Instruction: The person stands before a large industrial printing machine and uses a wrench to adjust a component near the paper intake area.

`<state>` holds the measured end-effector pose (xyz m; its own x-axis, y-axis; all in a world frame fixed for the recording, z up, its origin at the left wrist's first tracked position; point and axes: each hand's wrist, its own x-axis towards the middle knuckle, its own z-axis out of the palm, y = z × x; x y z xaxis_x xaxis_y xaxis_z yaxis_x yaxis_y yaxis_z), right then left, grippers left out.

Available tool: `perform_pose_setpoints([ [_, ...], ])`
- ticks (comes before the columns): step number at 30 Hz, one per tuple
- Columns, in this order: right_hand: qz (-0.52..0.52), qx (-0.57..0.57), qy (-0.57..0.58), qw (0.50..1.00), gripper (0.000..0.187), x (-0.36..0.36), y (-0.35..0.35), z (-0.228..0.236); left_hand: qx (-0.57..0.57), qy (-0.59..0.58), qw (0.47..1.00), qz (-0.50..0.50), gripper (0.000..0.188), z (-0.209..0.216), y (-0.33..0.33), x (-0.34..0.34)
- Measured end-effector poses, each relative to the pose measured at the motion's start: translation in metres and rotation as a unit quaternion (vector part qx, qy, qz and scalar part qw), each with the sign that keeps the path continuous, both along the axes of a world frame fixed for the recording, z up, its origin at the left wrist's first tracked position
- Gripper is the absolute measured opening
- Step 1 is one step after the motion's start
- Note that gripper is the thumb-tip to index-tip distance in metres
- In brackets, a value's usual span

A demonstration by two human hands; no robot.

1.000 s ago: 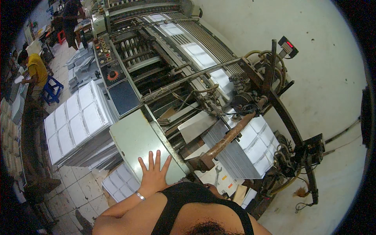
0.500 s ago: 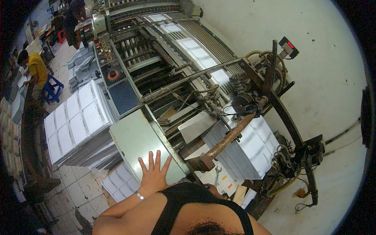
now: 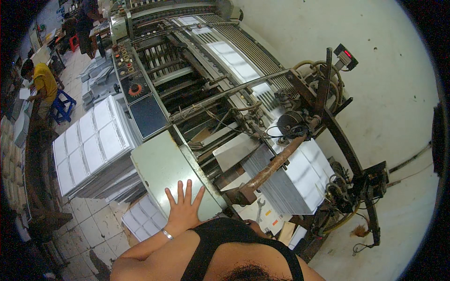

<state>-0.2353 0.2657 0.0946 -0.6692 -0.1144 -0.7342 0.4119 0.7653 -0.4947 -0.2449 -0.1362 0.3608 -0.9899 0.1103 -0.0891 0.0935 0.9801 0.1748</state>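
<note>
My left hand lies flat on the pale green metal cover of a large paper-feeding machine, fingers spread and nothing held. A metal bracelet is on that wrist. Only a small part of my right hand shows past my dark top; its fingers are hidden. Close by it, a wrench rests on a light surface with coloured marks. Beyond a rusty bar, a tall stack of white sheets stands under the feeder head. White sheets lie along the slatted feed bed.
A control panel with knobs runs along the machine's left side. Left of it stands a high pile of printed sheets on the tiled floor. A person in yellow is beside a blue stool. A wall borders the right.
The sheets on the feed bed have shifted along it. The person in yellow now has a white sheet raised in front of them. My left hand has stayed in place.
</note>
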Motion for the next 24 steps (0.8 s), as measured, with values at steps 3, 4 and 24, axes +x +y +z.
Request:
perform_pose_setpoints([
  [3, 0.008, -0.013, 0.015, 1.000, 0.044, 0.002, 0.011, -0.017, 0.005, -0.004, 1.000, 0.007, 0.114, 0.003, 0.001, -0.001],
  [4, 0.014, -0.019, 0.026, 0.999, 0.045, 0.003, 0.013, -0.021, -0.001, -0.005, 1.000, 0.005, 0.115, 0.003, 0.001, -0.001],
  [24, 0.032, 0.005, 0.020, 0.999, 0.044, -0.001, -0.003, 0.004, -0.016, -0.004, 1.000, 0.002, 0.114, 0.001, 0.000, 0.000],
])
